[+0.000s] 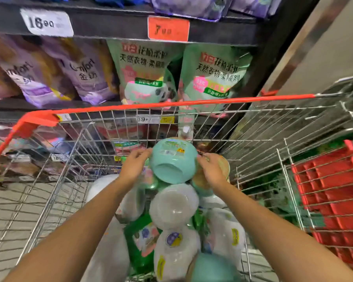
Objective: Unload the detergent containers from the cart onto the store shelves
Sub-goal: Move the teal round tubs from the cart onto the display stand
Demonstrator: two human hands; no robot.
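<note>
A teal detergent bottle [172, 160] lies tipped with its base toward me, above the load in the wire cart [49, 174]. My left hand [134, 165] grips its left side and my right hand [211, 169] grips its right side. Below it lie several white and clear bottles [173, 206], a green refill pouch [143, 241] and another teal bottle [212, 269] at the near end. The store shelf [110, 27] stands just beyond the cart, holding green pouches [210, 78] and purple pouches [86, 74].
The cart's red front rim [171, 104] runs between me and the shelf. A red folded child seat [334, 192] sits at the cart's right. Price tags [168, 28] hang on the shelf edge. A grey wall [324, 47] rises on the right; tiled floor [12, 210] lies left.
</note>
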